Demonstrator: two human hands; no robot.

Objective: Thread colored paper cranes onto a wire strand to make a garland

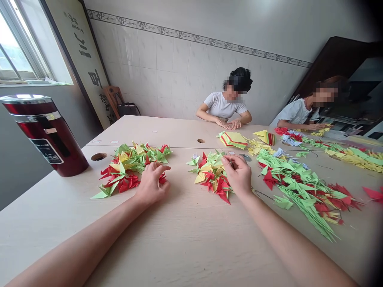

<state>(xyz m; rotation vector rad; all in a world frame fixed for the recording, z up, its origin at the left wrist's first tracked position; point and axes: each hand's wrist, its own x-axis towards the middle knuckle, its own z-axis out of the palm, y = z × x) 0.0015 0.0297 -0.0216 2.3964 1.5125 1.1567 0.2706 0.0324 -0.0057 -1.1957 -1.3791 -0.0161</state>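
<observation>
My left hand (pixel 153 183) is at the right end of a pile of folded paper cranes (pixel 127 169) in green, red and yellow. Its fingers are apart and curved over a red paper crane (pixel 163 178), and I cannot tell whether they touch it. My right hand (pixel 239 173) is closed in a pinch on a thin, dark, needle-like piece (pixel 231 159), mostly hidden by the fingers. Just left of it lies a bunch of cranes (pixel 209 175) in the same colours. A dark thread (pixel 263 195) runs out on the table behind my right wrist.
Long bundles of folded cranes (pixel 302 187) cover the table's right side. Stacks of coloured paper (pixel 233 139) lie further back. A red vacuum flask (pixel 48 135) stands at left beside a round table hole (pixel 98 156). Two people (pixel 226 105) sit across the table, their hands on it.
</observation>
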